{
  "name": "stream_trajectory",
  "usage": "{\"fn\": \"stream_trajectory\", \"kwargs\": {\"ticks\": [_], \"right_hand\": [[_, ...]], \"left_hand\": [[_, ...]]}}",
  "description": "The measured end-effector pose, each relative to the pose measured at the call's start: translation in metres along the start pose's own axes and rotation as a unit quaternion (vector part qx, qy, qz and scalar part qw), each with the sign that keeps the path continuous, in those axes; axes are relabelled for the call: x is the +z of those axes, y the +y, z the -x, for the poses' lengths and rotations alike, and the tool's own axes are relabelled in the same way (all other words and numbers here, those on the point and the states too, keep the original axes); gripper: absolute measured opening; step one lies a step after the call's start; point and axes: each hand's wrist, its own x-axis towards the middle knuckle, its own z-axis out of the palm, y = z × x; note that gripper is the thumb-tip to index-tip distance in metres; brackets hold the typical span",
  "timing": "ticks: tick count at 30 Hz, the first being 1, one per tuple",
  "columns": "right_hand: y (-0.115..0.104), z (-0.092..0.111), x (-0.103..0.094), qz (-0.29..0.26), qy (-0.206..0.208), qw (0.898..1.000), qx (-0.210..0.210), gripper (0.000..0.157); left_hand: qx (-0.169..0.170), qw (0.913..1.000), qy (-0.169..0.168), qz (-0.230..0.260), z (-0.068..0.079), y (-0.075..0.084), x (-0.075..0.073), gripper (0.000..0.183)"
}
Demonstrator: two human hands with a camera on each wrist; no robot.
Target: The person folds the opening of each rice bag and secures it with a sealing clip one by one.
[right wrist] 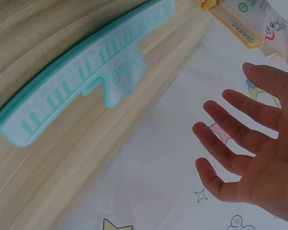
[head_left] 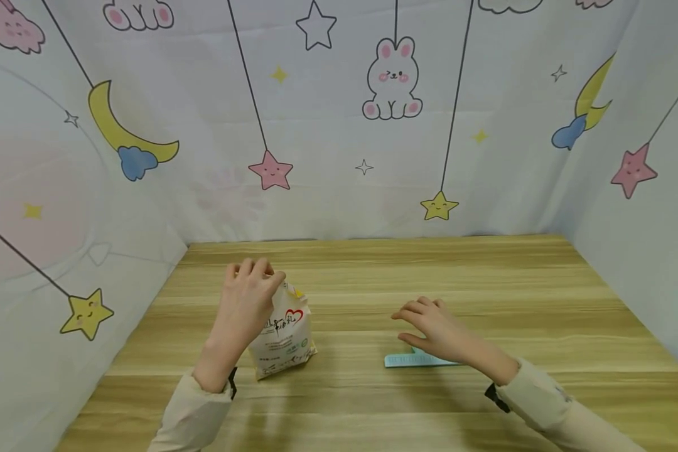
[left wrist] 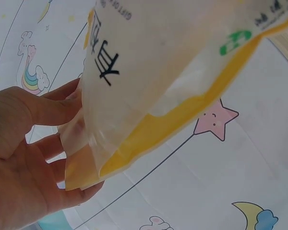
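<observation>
My left hand (head_left: 247,300) pinches the top edge of a white and yellow plastic food bag (head_left: 285,339) with printed characters and a red heart. In the left wrist view, thumb and fingers close on the bag's folded yellow corner (left wrist: 81,167), and the bag (left wrist: 149,72) hangs from them. Over a mint-green bag clip (head_left: 407,360) hovers my right hand (head_left: 437,329), its fingers spread and relaxed with nothing in them. The right wrist view shows the long clip (right wrist: 86,72), with tooth-like marks and a tab handle, lying on the wood apart from the right hand (right wrist: 254,139).
The wood-grain table (head_left: 361,408) carries the bag and the clip. White fabric (head_left: 339,213) printed with stars, moons and rabbits rises behind the table and along both sides.
</observation>
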Motion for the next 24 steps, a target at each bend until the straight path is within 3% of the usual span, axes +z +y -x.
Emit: {"fn": "stream_trajectory", "kwargs": {"ticks": [14, 24], "right_hand": [[0.011, 0.013, 0.006, 0.068, 0.000, 0.997, -0.035, 0.038], [0.018, 0.019, 0.011, 0.114, -0.027, 0.992, -0.040, 0.054]], "left_hand": [[-0.003, 1.0000, 0.000, 0.004, 0.001, 0.000, 0.000, 0.030], [-0.001, 0.9999, 0.011, 0.006, 0.002, 0.000, 0.001, 0.029]]}}
